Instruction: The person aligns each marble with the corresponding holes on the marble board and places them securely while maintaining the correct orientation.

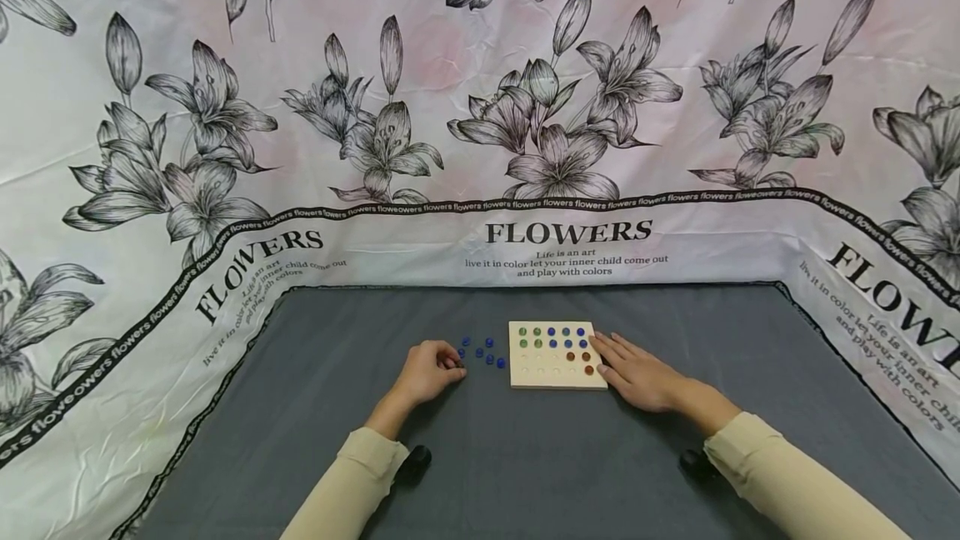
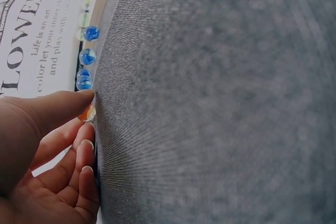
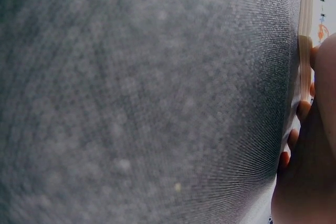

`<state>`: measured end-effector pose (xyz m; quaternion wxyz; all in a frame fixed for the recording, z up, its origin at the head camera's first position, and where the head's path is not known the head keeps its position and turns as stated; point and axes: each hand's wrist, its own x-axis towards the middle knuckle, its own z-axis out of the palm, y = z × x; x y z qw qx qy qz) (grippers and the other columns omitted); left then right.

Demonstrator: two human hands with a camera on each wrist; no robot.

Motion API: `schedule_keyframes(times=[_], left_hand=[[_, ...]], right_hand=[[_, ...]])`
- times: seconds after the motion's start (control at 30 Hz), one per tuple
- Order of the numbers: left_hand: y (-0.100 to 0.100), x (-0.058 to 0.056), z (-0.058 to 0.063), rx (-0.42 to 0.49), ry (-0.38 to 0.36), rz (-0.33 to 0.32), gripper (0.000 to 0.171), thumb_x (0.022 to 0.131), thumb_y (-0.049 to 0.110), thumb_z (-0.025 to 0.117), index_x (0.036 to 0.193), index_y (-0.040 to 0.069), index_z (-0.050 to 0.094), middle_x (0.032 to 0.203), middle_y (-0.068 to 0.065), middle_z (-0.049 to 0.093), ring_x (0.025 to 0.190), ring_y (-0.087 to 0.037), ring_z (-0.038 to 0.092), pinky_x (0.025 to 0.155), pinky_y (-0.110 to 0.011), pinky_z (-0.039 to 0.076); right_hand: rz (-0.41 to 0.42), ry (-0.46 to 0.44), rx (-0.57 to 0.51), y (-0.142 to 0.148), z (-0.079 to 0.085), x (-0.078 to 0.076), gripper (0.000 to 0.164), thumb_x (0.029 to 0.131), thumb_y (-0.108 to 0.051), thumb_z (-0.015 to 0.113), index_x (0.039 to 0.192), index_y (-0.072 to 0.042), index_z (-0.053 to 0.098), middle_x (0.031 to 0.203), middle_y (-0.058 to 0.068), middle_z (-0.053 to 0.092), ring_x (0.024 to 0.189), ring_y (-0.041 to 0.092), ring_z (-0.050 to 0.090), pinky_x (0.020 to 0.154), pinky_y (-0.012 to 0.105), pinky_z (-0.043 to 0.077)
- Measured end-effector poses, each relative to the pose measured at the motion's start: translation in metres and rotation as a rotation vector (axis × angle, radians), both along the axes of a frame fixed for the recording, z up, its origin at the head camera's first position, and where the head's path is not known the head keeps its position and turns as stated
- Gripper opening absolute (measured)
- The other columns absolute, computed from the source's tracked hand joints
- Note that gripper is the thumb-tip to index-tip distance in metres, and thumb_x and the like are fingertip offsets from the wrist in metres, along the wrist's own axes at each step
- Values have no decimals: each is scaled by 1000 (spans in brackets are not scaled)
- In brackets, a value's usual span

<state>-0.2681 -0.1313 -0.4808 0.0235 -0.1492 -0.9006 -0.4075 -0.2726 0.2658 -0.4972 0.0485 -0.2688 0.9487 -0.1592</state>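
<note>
My left hand (image 1: 429, 372) is low over the cloth, left of the loose blue marbles (image 1: 480, 352). In the left wrist view, its thumb and index finger pinch an orange-and-clear marble (image 2: 89, 113), partly hidden by the thumb; the other fingers curl loosely. To the right lies a pale wooden board (image 1: 543, 378) with rows of round hollows. Green marbles (image 1: 530, 337) and blue ones fill its two back rows, and three brown-orange marbles (image 1: 587, 357) sit toward its front right. My right hand (image 1: 641, 375) rests at the board's right edge with fingers extended over it.
A dark grey cloth (image 1: 517, 457) covers the table. White fabric printed with flowers (image 1: 570, 123) and lettering hangs behind and along both sides. Dark round objects (image 1: 416, 463) show beside both sleeve cuffs.
</note>
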Motion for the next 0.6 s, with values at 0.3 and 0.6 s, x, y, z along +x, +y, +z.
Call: schedule_keyframes(times=[0.3,0.6], left_hand=[[1,0,2,-11,-7,6,8,88,4,78,94,1,74,80,-3,65,66,-11,54,64,-30,48],[-1,3,3,-2,-7,10,8,90,4,77,96,1,73,82,-4,66,70,-13,57,65,-31,49]], right_hand=[[-3,-14,-8,-5,13,6,59,112,-35,39,161,-4,27,167,18,23,153,45,18,120,61,21],[-6,6,-4,-2,2,0,60,112,-39,37,162,-7,26,168,16,23,154,43,18,120,60,21]])
